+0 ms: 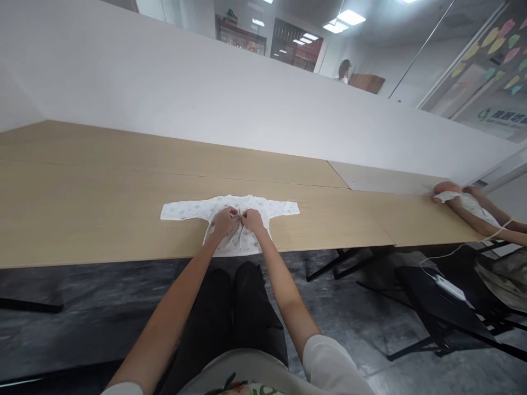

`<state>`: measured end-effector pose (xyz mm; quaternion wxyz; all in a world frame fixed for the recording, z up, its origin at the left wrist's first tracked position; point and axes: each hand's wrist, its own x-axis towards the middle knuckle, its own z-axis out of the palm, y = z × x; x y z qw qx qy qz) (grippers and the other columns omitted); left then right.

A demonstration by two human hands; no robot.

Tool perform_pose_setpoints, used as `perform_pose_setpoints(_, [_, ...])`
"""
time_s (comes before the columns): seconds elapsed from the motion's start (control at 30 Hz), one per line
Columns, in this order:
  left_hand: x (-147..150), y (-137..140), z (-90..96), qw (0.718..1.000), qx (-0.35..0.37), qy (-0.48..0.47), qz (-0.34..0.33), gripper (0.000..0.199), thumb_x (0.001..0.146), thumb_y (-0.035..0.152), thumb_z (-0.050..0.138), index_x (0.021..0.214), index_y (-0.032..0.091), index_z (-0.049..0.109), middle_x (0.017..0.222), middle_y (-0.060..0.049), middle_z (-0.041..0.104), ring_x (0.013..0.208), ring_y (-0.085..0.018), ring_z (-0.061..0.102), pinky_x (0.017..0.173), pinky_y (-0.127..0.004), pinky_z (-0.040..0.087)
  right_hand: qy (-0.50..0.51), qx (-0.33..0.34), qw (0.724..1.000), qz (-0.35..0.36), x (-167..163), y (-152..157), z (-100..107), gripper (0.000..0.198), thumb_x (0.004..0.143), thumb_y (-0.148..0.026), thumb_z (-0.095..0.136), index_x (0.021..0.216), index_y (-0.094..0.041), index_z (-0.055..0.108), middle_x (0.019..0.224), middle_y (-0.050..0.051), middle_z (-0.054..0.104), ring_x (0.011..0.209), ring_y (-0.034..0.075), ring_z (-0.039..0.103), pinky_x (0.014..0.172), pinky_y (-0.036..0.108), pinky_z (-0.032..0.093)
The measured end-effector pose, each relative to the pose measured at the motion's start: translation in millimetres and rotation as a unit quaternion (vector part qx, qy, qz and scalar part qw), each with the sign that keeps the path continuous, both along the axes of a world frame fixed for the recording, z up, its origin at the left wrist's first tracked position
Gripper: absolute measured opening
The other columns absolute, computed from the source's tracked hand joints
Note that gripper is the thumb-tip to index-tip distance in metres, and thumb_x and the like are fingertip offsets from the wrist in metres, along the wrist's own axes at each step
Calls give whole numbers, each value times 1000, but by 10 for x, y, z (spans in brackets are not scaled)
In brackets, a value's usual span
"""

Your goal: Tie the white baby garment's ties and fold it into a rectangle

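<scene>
A small white baby shirt [254, 206] with a faint scattered print lies on the wooden table [102, 203], its two long sleeves stretched out sideways. Its lower hem reaches the table's near edge. Both my hands are at the middle of its front, close together. My left hand [225, 221] is closed in a pinch on the cloth left of the front opening. Opposite it, my right hand [252, 219] pinches the other side of the opening. Whether the fingertips hold a tie, a snap or just the edge is too small to tell.
A white partition [206, 99] rises along the table's back. At the far right, another person's arms [473, 211] handle a white garment beside a doll-like figure [447, 187]. A black folding chair [428, 299] with a white power strip [449, 287] stands below, its cable trailing up.
</scene>
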<state>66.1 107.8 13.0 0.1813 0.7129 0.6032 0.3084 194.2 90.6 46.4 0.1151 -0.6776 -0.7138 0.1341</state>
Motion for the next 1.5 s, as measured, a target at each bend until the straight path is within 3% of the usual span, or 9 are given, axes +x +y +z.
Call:
perform_pose_setpoints(0.1, [7, 23, -3, 1000, 9, -18, 0, 14, 71, 22, 55, 83, 20, 63, 89, -6, 71, 85, -21, 64, 79, -30, 47, -1, 1, 1000, 15, 33, 5, -1, 18, 85, -16, 56, 91, -13, 73, 96, 12, 73, 87, 19, 65, 73, 24, 43])
perform_pose_setpoints(0.2, [26, 36, 12, 999, 13, -32, 3, 14, 69, 22, 55, 82, 21, 61, 86, -5, 71, 82, -20, 64, 77, -29, 47, 26, 17, 999, -14, 39, 13, -16, 19, 85, -14, 54, 90, -13, 72, 94, 11, 73, 86, 18, 64, 73, 24, 43])
perform_pose_setpoints(0.4, [48, 57, 20, 998, 26, -59, -2, 21, 67, 21, 53, 84, 22, 64, 84, -3, 71, 81, -19, 65, 77, -29, 49, 164, 35, 981, -93, 108, 16, -129, 15, 83, -17, 55, 86, -16, 69, 86, 4, 72, 82, 15, 63, 71, 22, 43])
perform_pose_setpoints(0.6, [40, 40, -16, 997, 3, -65, -51, 19, 71, 24, 52, 78, 23, 69, 80, -3, 73, 78, -19, 66, 76, -29, 51, 266, 42, 958, -101, 134, 50, -198, 17, 79, -16, 58, 91, -16, 69, 88, 2, 72, 82, 13, 64, 76, 20, 46])
perform_pose_setpoints(0.8, [51, 22, -25, 998, 19, -12, -66, 29, 80, 32, 48, 84, 19, 74, 84, -8, 74, 78, -22, 67, 77, -32, 50, 254, 42, 962, -86, 144, 72, -196, 15, 78, -13, 57, 80, -16, 71, 83, 2, 73, 82, 14, 66, 75, 20, 46])
perform_pose_setpoints(0.93, [45, 36, -39, 996, 27, 16, -81, 24, 77, 28, 51, 83, 19, 72, 86, -9, 74, 81, -23, 66, 79, -33, 49, 240, 42, 967, -72, 163, 50, -190, 16, 80, -15, 56, 73, -16, 71, 69, 0, 70, 70, 13, 65, 67, 18, 43])
perform_pose_setpoints(1.07, [38, 45, -43, 997, 17, -13, -75, 22, 75, 22, 51, 82, 19, 71, 84, -8, 74, 78, -21, 66, 77, -32, 50, 249, 28, 965, -79, 168, 23, -184, 19, 83, -17, 55, 73, -16, 71, 60, -2, 66, 54, 10, 61, 60, 18, 42])
perform_pose_setpoints(1.33, [49, 53, -7, 994, -19, -91, -54, 22, 74, 25, 53, 82, 20, 73, 86, -6, 75, 83, -21, 68, 78, -30, 51, 279, 20, 959, -53, 164, 28, -198, 17, 82, -16, 57, 83, -18, 74, 75, 0, 72, 55, 10, 62, 60, 18, 44])
perform_pose_setpoints(1.5, [57, 73, -5, 994, -19, -101, -38, 22, 73, 27, 54, 82, 20, 73, 88, -7, 76, 85, -21, 68, 81, -31, 51, 292, 7, 956, -21, 200, 20, -180, 21, 85, -21, 54, 73, -16, 71, 58, -3, 63, 51, 9, 58, 57, 16, 42])
